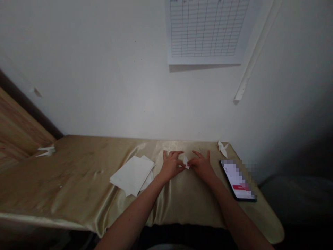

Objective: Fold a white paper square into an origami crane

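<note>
A small folded paper point(185, 162) sits pinched at the center of a satin-draped worktop point(78, 180), held between two bare hands. The left grip point(171, 166) is nearly closed, its thumb and forefinger on the paper's left side, while its other fingers lift away. The right grip point(202, 166) mirrors it from the other side, nearly closed on the same piece. At this size, the work calls for light, even pressure from the fingertips of both hands, with the wrists kept low so that the paper is steadied without being crushed. A stack of paper sheets point(132, 175) lies just beside the left hand, and a paper crane point(222, 148) stands near the far right corner. A second white paper figure point(46, 151) lies at the far left edge, too small and distant to identify with certainty. A phone point(236, 180) rests beside the right hand, its screen pixelated and unreadable. The fingers hide most of the small paper, so its folds cannot be made out. A ruled chart point(206, 29) on the wall is cut off by the top of the frame, and its headings are illegible.
</note>
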Motion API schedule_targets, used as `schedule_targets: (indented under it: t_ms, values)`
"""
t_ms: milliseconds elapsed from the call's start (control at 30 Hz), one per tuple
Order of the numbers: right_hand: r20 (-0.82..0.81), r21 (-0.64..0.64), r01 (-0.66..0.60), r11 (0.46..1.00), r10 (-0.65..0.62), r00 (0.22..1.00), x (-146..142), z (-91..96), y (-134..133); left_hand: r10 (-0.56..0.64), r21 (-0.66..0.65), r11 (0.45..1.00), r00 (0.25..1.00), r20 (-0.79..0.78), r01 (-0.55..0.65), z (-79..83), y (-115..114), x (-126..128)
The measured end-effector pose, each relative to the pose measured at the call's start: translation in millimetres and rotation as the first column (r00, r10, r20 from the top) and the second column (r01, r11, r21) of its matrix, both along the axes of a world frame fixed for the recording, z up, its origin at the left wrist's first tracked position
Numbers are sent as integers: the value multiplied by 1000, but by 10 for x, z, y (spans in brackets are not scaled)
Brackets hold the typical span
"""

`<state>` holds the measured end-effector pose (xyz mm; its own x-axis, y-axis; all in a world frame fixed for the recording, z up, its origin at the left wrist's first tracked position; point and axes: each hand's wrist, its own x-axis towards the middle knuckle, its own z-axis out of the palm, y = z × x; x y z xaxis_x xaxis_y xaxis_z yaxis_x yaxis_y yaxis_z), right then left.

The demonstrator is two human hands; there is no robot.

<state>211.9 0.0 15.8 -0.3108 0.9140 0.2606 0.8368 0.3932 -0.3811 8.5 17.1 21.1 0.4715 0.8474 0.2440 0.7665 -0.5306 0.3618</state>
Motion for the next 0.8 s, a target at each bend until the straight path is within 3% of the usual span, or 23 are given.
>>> schedule_targets:
  t_ms: [333, 500, 667, 800]
  values:
    - [51, -23, 9, 1000, -8, 999, -34, 34, -32, -6, 38, 999, 999, -46, 8, 10, -16, 13]
    - [82, -35, 74, 997, -71, 994, -31, 50, -37, -5, 59, 998, 996, -88, 11, 42, 12, 33]
    - [67, -147, 162, 976, -153, 986, 10, 83, -30, 0, -5, 1000, 990, -142, -1, 93, 52, 10]
    - [16, -210, 151, 966, -150, 988, 62, 116, -47, 5, -31, 999, 984, -177, -11, 106, 40, -45]
